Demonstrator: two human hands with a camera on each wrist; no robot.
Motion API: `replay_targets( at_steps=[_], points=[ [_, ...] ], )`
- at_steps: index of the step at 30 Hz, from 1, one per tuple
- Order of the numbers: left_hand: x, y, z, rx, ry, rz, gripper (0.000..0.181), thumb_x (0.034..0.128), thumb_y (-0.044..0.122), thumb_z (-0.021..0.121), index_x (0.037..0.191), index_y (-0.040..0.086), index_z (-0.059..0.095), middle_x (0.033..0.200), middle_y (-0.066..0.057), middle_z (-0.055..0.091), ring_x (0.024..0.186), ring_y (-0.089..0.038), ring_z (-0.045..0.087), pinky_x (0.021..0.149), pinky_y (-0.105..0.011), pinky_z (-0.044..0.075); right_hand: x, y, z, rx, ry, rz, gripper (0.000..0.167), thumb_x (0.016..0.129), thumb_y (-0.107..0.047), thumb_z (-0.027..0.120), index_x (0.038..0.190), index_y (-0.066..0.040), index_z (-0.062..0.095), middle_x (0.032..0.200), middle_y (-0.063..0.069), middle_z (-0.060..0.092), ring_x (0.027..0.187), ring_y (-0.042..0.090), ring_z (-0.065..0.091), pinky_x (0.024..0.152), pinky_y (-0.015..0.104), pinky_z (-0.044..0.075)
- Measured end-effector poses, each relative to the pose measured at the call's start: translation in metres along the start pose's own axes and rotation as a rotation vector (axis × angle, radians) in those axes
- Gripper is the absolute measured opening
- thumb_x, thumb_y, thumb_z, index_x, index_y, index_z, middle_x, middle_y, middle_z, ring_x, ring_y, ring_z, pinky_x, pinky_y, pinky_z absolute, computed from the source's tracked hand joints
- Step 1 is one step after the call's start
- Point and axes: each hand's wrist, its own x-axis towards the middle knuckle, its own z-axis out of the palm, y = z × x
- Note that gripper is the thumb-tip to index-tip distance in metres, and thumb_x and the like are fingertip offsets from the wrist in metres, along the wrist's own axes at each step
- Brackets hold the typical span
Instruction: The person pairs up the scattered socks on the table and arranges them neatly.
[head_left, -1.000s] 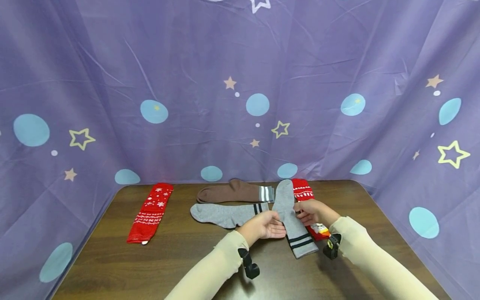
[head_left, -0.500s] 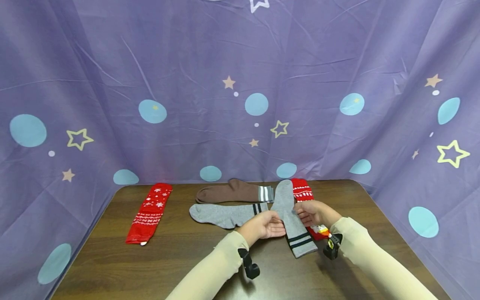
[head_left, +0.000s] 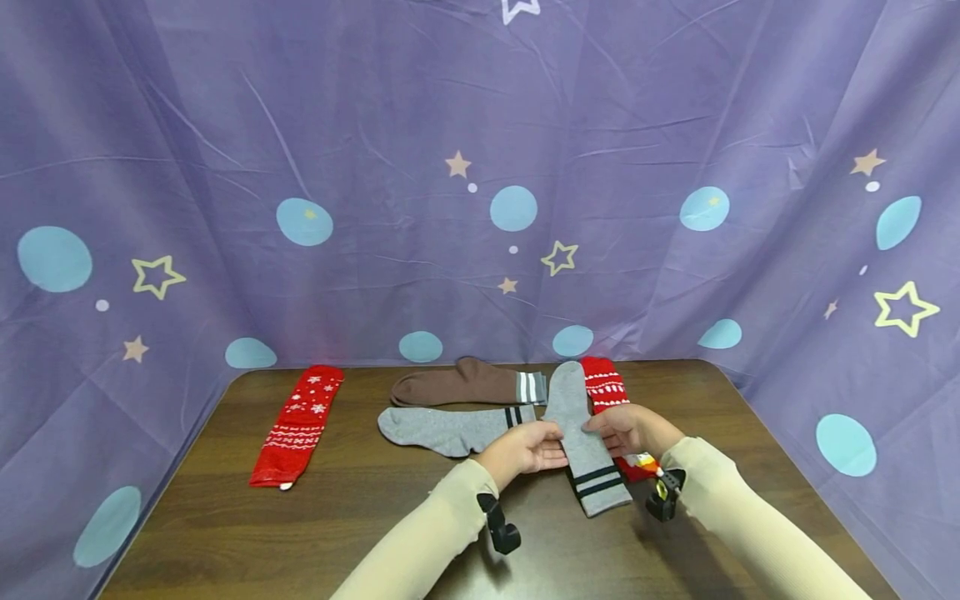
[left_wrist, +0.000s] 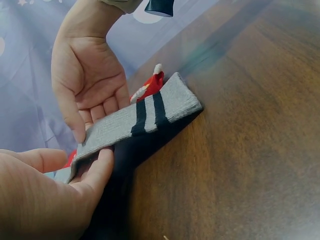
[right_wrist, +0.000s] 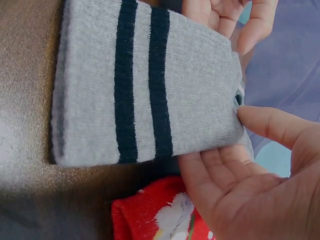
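Note:
In the head view, a grey sock (head_left: 588, 454) with two black cuff stripes lies between my hands, its toe toward the back. My left hand (head_left: 525, 450) holds its left edge, fingers tucked beneath and thumb at the edge. From the other side my right hand (head_left: 633, 429) pinches it, thumb on top and fingers under. The right wrist view shows the sock's cuff (right_wrist: 142, 85) raised off the table. A second grey striped sock (head_left: 450, 429) lies sideways left of it, partly behind my left hand. A red patterned sock (head_left: 603, 383) lies partly hidden by my right hand.
A brown sock (head_left: 465, 385) with a white-striped cuff lies at the back of the wooden table (head_left: 300, 533). Another red sock (head_left: 300, 425) with snowflakes lies on the left. A purple curtain (head_left: 420, 275) hangs close behind and on both sides.
The grey sock's cuff has shifted slightly left, and my right thumb has moved onto the top of the sock. My left hand has barely moved; the other socks stay in place.

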Motion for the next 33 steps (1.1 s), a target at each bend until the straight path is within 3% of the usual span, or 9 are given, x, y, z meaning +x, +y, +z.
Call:
replay_targets(
  at_steps=[3, 6, 7, 14, 18, 24, 27, 30, 33],
  points=[
    [0.054, -0.015, -0.022, -0.014, -0.023, 0.011, 0.022, 0.0931, 0.000, 0.062, 0.112, -0.010, 0.056, 0.126, -0.033, 0.062, 0.121, -0.041, 0.063, 0.104, -0.055, 0.053, 0.000, 0.000, -0.001, 0.009, -0.010, -0.006, 0.034, 0.096, -0.016, 0.060, 0.120, 0.008, 0.051, 0.106, 0.012, 0.067, 0.108, 0.028, 0.062, 0.113, 0.050, 0.044],
    [0.099, -0.028, -0.039, -0.029, -0.037, 0.010, 0.029, 0.0904, 0.000, 0.067, 0.114, -0.011, 0.054, 0.122, -0.033, 0.062, 0.117, -0.043, 0.064, 0.098, -0.056, 0.056, 0.000, 0.001, -0.001, 0.007, -0.020, -0.016, 0.029, 0.096, -0.015, 0.061, 0.116, 0.005, 0.053, 0.100, 0.008, 0.067, 0.101, 0.025, 0.064, 0.107, 0.046, 0.048],
    [0.105, -0.030, -0.040, -0.025, -0.025, 0.017, 0.029, 0.0906, -0.001, 0.067, 0.114, -0.011, 0.054, 0.122, -0.033, 0.063, 0.117, -0.042, 0.064, 0.099, -0.056, 0.056, 0.000, 0.001, -0.001, 0.006, -0.023, -0.019, 0.028, 0.097, -0.015, 0.061, 0.115, 0.004, 0.054, 0.098, 0.007, 0.068, 0.099, 0.023, 0.064, 0.105, 0.044, 0.049],
    [0.116, -0.024, -0.039, -0.015, -0.006, 0.003, 0.021, 0.0901, 0.002, 0.065, 0.110, -0.004, 0.063, 0.117, -0.022, 0.070, 0.112, -0.031, 0.068, 0.103, -0.049, 0.055, 0.001, 0.002, -0.005, 0.013, -0.050, -0.028, 0.021, 0.099, -0.013, 0.063, 0.113, -0.002, 0.051, 0.087, 0.001, 0.069, 0.088, 0.018, 0.065, 0.093, 0.037, 0.052],
    [0.130, -0.024, -0.044, -0.050, 0.009, -0.020, 0.020, 0.0883, 0.002, 0.066, 0.108, -0.002, 0.064, 0.114, -0.021, 0.071, 0.110, -0.029, 0.069, 0.102, -0.045, 0.056, 0.001, 0.004, -0.005, 0.011, -0.063, -0.043, 0.014, 0.099, -0.012, 0.063, 0.107, -0.006, 0.053, 0.085, 0.000, 0.070, 0.087, 0.018, 0.065, 0.089, 0.035, 0.052],
    [0.103, -0.012, -0.032, -0.066, 0.008, 0.012, 0.029, 0.0892, 0.000, 0.065, 0.115, -0.011, 0.061, 0.122, -0.029, 0.068, 0.118, -0.036, 0.067, 0.107, -0.050, 0.053, 0.001, 0.006, -0.004, -0.019, -0.099, -0.069, 0.008, 0.101, -0.012, 0.061, 0.094, -0.011, 0.058, 0.081, -0.003, 0.071, 0.084, 0.016, 0.067, 0.083, 0.032, 0.054],
    [0.100, -0.009, -0.030, -0.061, 0.002, 0.034, 0.032, 0.0884, 0.004, 0.069, 0.115, -0.010, 0.061, 0.121, -0.028, 0.068, 0.117, -0.035, 0.067, 0.105, -0.049, 0.054, 0.000, 0.006, -0.005, -0.023, -0.110, -0.065, 0.010, 0.101, -0.013, 0.061, 0.091, -0.012, 0.059, 0.079, -0.004, 0.072, 0.082, 0.015, 0.067, 0.082, 0.032, 0.054],
    [0.115, -0.012, -0.036, -0.080, 0.011, 0.030, 0.030, 0.0893, 0.005, 0.066, 0.117, -0.008, 0.062, 0.121, -0.024, 0.070, 0.115, -0.033, 0.068, 0.103, -0.046, 0.055, 0.000, 0.006, -0.005, -0.030, -0.128, -0.063, 0.012, 0.101, -0.014, 0.061, 0.090, -0.013, 0.058, 0.079, -0.004, 0.071, 0.082, 0.015, 0.068, 0.082, 0.032, 0.055],
    [0.144, -0.019, -0.050, -0.128, -0.038, 0.011, 0.025, 0.0863, 0.001, 0.066, 0.111, -0.004, 0.064, 0.113, -0.020, 0.073, 0.107, -0.028, 0.071, 0.096, -0.040, 0.060, 0.002, 0.008, -0.005, -0.029, -0.140, -0.060, 0.013, 0.101, -0.013, 0.060, 0.089, -0.013, 0.059, 0.079, -0.004, 0.072, 0.081, 0.014, 0.068, 0.082, 0.032, 0.056]
  ],
)
